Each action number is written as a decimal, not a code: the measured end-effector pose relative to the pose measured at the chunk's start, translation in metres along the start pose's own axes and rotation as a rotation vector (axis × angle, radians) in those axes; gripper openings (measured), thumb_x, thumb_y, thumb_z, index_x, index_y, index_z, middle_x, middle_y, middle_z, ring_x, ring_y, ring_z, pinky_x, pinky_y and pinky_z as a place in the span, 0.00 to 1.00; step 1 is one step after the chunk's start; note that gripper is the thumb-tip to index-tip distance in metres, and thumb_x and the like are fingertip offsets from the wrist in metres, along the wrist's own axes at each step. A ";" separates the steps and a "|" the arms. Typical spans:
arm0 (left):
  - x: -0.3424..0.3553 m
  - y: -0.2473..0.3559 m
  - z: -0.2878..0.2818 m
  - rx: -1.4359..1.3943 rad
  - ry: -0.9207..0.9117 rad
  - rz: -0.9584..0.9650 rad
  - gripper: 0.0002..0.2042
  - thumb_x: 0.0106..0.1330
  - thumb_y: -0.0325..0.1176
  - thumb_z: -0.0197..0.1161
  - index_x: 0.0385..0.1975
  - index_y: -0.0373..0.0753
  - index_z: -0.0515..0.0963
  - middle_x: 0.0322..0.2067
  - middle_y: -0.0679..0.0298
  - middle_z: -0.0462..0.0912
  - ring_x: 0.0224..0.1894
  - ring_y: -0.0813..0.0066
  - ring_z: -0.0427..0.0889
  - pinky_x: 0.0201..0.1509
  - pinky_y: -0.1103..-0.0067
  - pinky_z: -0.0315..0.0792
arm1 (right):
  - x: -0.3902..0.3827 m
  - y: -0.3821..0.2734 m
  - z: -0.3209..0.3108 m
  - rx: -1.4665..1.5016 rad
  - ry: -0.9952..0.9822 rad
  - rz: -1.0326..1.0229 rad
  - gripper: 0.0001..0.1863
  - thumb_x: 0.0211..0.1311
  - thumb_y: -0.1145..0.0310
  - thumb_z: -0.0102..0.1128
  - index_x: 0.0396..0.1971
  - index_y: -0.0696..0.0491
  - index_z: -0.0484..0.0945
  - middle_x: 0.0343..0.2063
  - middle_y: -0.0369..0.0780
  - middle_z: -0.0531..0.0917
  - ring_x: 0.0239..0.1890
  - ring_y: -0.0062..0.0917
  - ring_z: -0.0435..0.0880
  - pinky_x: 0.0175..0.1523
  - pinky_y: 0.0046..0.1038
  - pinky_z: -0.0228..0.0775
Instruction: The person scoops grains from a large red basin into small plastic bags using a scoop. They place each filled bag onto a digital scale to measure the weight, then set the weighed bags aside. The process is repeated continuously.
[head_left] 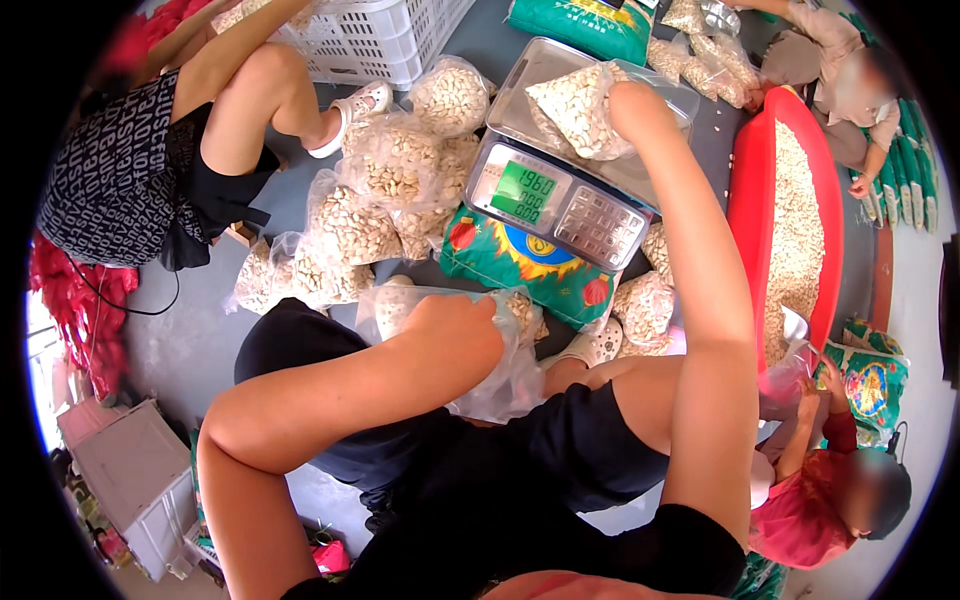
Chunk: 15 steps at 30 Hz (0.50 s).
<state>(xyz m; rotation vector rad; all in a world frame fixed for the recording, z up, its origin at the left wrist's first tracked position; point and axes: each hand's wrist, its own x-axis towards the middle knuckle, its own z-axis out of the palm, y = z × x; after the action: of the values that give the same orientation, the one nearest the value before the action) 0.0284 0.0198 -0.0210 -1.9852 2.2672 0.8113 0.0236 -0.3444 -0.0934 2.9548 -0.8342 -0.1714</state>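
Note:
My right hand (640, 112) is closed on the gathered top of a clear plastic bag of pale, nut-like pieces (575, 108). This bag rests tilted on the steel pan of a digital scale (560, 205) with a lit green display. In front of the scale, over my lap, my left hand (455, 335) is a fist around a clear plastic bag (505, 385), which hangs crumpled below it; its fingers are partly hidden. A green printed sack (530, 265) lies under the scale.
Several filled bags (390, 165) are heaped left of the scale, beside a white crate (375, 45). At right stands a red tub (745, 200) of loose pieces. A person in red (810, 510) handles a bag at the tub; others sit at far right and upper left.

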 end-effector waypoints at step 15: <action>0.001 -0.008 0.006 -0.052 -0.101 -0.086 0.04 0.48 0.26 0.62 0.24 0.35 0.81 0.34 0.54 0.76 0.36 0.57 0.81 0.33 0.67 0.77 | 0.018 -0.013 0.046 0.059 0.205 0.061 0.23 0.61 0.52 0.47 0.53 0.45 0.73 0.58 0.44 0.69 0.56 0.43 0.72 0.54 0.41 0.69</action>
<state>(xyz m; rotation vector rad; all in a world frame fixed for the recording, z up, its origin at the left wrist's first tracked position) 0.0340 0.0210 -0.0299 -1.9982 2.1117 0.9484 0.0400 -0.3440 -0.1415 2.9299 -0.9132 0.1589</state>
